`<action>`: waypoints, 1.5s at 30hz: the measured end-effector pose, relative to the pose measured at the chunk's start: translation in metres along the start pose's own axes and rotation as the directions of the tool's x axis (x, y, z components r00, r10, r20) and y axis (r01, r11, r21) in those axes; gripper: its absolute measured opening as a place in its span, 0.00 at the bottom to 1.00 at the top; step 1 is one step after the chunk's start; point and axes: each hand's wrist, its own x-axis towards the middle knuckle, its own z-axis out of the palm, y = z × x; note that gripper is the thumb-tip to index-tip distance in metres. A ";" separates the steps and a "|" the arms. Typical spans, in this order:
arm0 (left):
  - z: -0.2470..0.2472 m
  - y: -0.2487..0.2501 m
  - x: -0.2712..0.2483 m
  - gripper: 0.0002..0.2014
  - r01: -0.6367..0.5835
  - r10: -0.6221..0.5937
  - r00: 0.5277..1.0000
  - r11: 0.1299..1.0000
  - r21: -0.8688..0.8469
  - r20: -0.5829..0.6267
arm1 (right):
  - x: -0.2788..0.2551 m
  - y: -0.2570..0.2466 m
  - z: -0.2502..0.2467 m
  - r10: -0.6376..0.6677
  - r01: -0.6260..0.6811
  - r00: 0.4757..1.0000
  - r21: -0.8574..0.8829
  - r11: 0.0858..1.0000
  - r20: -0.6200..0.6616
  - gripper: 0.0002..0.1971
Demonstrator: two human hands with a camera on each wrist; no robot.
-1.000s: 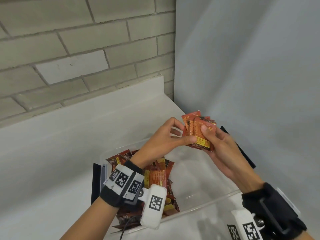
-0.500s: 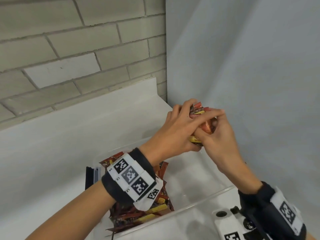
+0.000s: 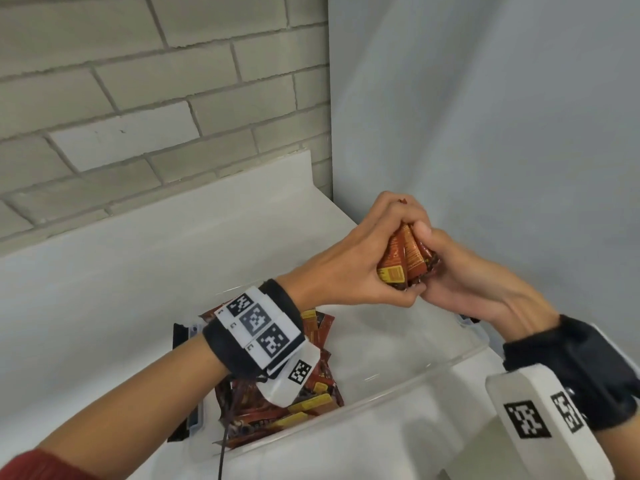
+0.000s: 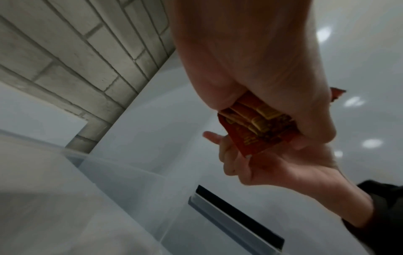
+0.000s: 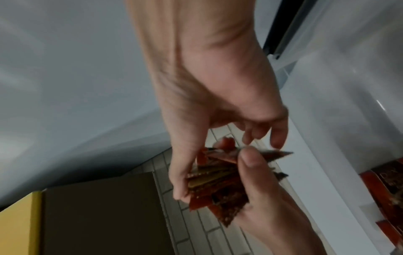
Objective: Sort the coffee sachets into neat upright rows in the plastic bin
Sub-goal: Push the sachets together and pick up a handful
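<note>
Both hands, left hand (image 3: 349, 271) and right hand (image 3: 464, 282), gripped a small stack of red-orange foil coffee sachets (image 3: 405, 263) above the clear plastic bin (image 3: 398, 386), seemingly squaring it. Next: lower it upright into the bin's bare right side.

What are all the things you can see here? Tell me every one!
held sachets: a small bunch, red and orange, between both hands above the bin
loose sachets: many, red with yellow, heaped at the bin's left end
bin: one, clear plastic, on the counter
counter: one, white, below the brick wall
brick wall: one, grey, behind
wristbands: two, black with white tags
left hand: grips the bunch
right hand: grips the bunch
</note>
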 end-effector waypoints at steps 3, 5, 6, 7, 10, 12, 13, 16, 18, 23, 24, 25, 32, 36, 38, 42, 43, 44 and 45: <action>0.003 -0.001 -0.001 0.32 -0.002 0.002 1.000 0.999 -0.033 0.013 | -0.001 0.003 0.004 0.037 -0.039 0.995 0.018 0.999 0.089 0.31; 0.004 0.000 -0.003 0.31 0.019 -0.018 1.000 0.999 -0.039 0.022 | -0.003 0.004 0.005 0.048 -0.051 0.993 0.025 0.998 0.111 0.32; 0.004 0.000 -0.004 0.30 0.027 -0.026 0.999 0.999 -0.033 0.028 | -0.004 0.004 0.004 0.051 -0.055 0.992 0.024 0.998 0.114 0.32; 0.004 0.000 -0.005 0.30 0.029 -0.029 0.999 1.000 -0.005 0.026 | -0.004 0.005 0.005 0.051 -0.054 0.992 0.017 0.998 0.112 0.31; 0.002 -0.001 -0.007 0.30 0.021 -0.023 1.000 0.996 0.091 0.019 | -0.005 0.010 0.005 0.032 -0.028 0.995 -0.039 0.999 0.091 0.27; 0.002 -0.001 -0.006 0.31 -0.006 0.004 0.999 0.999 0.038 0.044 | -0.006 0.013 0.006 0.027 -0.022 0.996 -0.056 0.998 0.088 0.27; 0.002 -0.001 -0.006 0.31 -0.017 0.016 0.998 1.000 0.013 0.059 | -0.007 0.013 0.007 0.028 -0.023 0.996 -0.062 0.998 0.086 0.26; 0.005 -0.002 -0.007 0.31 -0.021 0.020 0.998 1.000 0.023 0.056 | -0.010 0.013 0.009 0.025 -0.022 0.998 -0.062 0.998 0.053 0.17; 0.006 -0.003 -0.008 0.32 0.013 -0.014 0.999 0.999 0.032 0.035 | -0.011 0.012 0.010 0.036 -0.032 0.998 -0.077 0.997 0.059 0.15; 0.009 0.000 -0.004 0.27 0.023 -0.025 0.997 0.999 0.031 0.078 | -0.011 0.014 0.011 0.060 -0.057 0.998 -0.068 0.996 0.029 0.14; 0.009 0.001 -0.003 0.26 0.009 -0.013 0.996 0.999 0.041 0.090 | -0.011 0.015 0.010 0.059 -0.057 0.998 -0.064 0.996 0.025 0.14; 0.010 0.001 -0.002 0.25 -0.006 -0.001 0.995 0.998 0.062 0.098 | -0.012 0.015 0.010 0.053 -0.051 0.998 -0.056 0.997 0.022 0.14; 0.008 0.003 0.006 0.42 0.106 -0.149 0.963 0.975 0.193 0.226 | -0.009 0.023 0.002 0.032 -0.032 0.997 0.004 0.999 -0.068 0.12; 0.008 -0.004 0.007 0.59 0.199 -0.240 0.924 0.966 0.163 0.297 | -0.009 0.025 -0.008 0.070 -0.057 0.993 0.136 0.989 -0.092 0.18; 0.005 -0.011 0.005 0.56 0.322 -0.315 0.904 0.946 0.021 0.288 | -0.009 0.027 -0.015 0.081 -0.053 0.989 0.218 0.974 -0.121 0.18; -0.003 -0.025 0.000 0.32 0.426 -0.402 0.897 0.898 -0.111 0.184 | -0.011 0.029 -0.028 0.073 -0.029 0.983 0.255 0.966 -0.165 0.15; -0.005 -0.029 -0.001 0.28 0.442 -0.418 0.893 0.887 -0.138 0.168 | -0.012 0.030 -0.029 0.070 -0.026 0.984 0.253 0.967 -0.166 0.15; -0.005 -0.031 -0.003 0.25 0.458 -0.435 0.886 0.872 -0.172 0.160 | -0.012 0.031 -0.031 0.064 -0.020 0.984 0.254 0.967 -0.165 0.15; -0.005 -0.033 -0.004 0.23 0.474 -0.451 0.880 0.856 -0.207 0.151 | -0.012 0.032 -0.032 0.056 -0.013 0.985 0.259 0.966 -0.161 0.16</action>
